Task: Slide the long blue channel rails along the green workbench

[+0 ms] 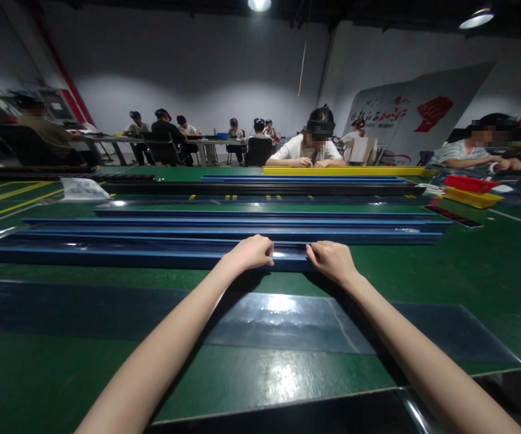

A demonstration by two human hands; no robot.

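Observation:
A long blue plastic channel [120, 256] lies across the green table, with a shiny clear strip [286, 254] showing in it between my hands. My left hand [252, 252] is closed, its curled fingers on the channel near the right part. A short way to the right, my right hand [332, 260] is closed in a pinch at the channel, close to its right end. The fingertips of both hands are partly hidden. Nearer to me, a flat transparent sheet [282, 337] lies on the table under my forearms.
Behind lie more blue channels [355, 228], a black bar [287, 188] and a yellow channel [346, 171]. A phone [453, 216] and red and yellow trays [472, 198] are at right. A person [308, 150] works opposite, with others around. The table's near edge [332, 395] is below.

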